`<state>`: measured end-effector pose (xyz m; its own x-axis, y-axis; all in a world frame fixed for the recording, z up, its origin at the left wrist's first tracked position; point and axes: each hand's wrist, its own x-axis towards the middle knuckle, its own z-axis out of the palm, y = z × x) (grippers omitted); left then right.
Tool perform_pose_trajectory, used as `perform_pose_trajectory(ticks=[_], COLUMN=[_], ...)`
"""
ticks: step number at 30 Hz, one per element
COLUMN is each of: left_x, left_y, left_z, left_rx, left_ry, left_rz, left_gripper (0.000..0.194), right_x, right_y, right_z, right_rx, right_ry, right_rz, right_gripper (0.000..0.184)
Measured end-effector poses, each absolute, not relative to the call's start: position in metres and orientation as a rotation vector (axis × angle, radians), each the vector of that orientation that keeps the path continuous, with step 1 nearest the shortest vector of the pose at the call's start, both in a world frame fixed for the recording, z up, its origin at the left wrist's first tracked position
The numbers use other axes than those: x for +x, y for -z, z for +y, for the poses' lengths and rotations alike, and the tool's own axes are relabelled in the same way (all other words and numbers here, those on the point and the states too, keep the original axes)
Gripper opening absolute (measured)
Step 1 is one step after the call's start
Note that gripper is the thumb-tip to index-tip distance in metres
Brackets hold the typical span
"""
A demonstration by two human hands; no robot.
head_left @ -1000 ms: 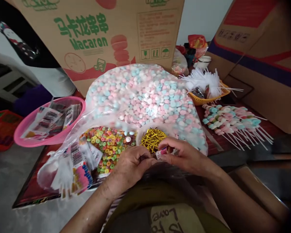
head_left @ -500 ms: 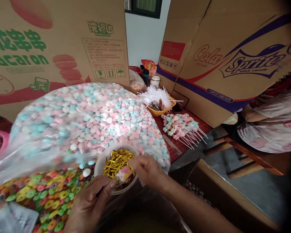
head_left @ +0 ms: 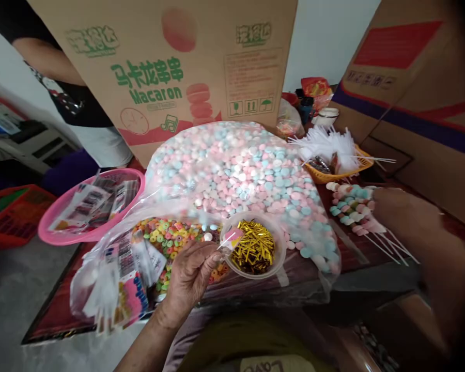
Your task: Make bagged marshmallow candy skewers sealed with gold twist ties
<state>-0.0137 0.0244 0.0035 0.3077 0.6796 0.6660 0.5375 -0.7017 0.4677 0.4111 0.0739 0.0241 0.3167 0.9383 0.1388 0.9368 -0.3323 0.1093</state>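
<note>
My left hand [head_left: 191, 276] pinches a small clear plastic packet with pink print [head_left: 233, 237] between thumb and fingers. The packet is over the left side of a round white plastic tub [head_left: 282, 253] filled with gold twist ties [head_left: 256, 245]. Out to the right, my right hand [head_left: 406, 212] is smeared by motion and lies over or beside a pile of marshmallow skewers [head_left: 349, 206] with white sticks; its fingers cannot be made out. Behind the tub spreads a big clear bag of pink, white and blue marshmallows [head_left: 232, 165]. Colourful ring candies [head_left: 166, 237] lie left of the tub.
A pink basket [head_left: 46, 232] holds printed packets, with more printed packets [head_left: 127, 279] at the table's left. A yellow basket [head_left: 321, 177] holds white sticks. Large cartons [head_left: 147, 124] stand behind and at right. A person [head_left: 73, 93] stands behind the left carton.
The view has swung left. My right hand has left the tub and moved right to the marshmallow skewers. My left hand stays by the tub, still pinching the packet.
</note>
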Motion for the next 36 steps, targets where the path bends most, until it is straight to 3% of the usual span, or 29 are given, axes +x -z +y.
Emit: perform_pose_trajectory(ticks=[3, 5, 7, 12, 20, 36], left_x=[-0.020, -0.019, -0.017, -0.019, -0.033, -0.024], left_y=[-0.006, -0.008, -0.010, -0.017, -0.018, -0.019], left_z=[0.029, 0.032, 0.033, 0.029, 0.028, 0.026], left_rx=[2.507, 2.561, 2.591, 2.604, 2.720, 2.537], left_ry=[-1.320, -1.293, -1.262, -1.254, -1.194, -1.286], left_rz=[1.067, 1.000, 0.957, 0.941, 1.010, 0.974], left_gripper=[0.009, 0.010, 0.010, 0.010, 0.012, 0.011], right_x=[0.408, 0.387, 0.358, 0.317, 0.329, 0.324], right_y=[-0.031, -0.041, -0.052, -0.059, -0.060, -0.050], right_z=[0.036, 0.012, -0.004, -0.011, -0.011, -0.025], right_rx=[2.469, 2.182, 1.870, 1.665, 1.409, 1.448], right_ry=[-0.283, -0.392, -0.586, -0.659, -0.602, -0.539], right_rz=[2.398, 2.966, 3.133, 3.050, 3.119, 3.233], right_gripper=[0.020, 0.023, 0.020, 0.033, 0.043, 0.065])
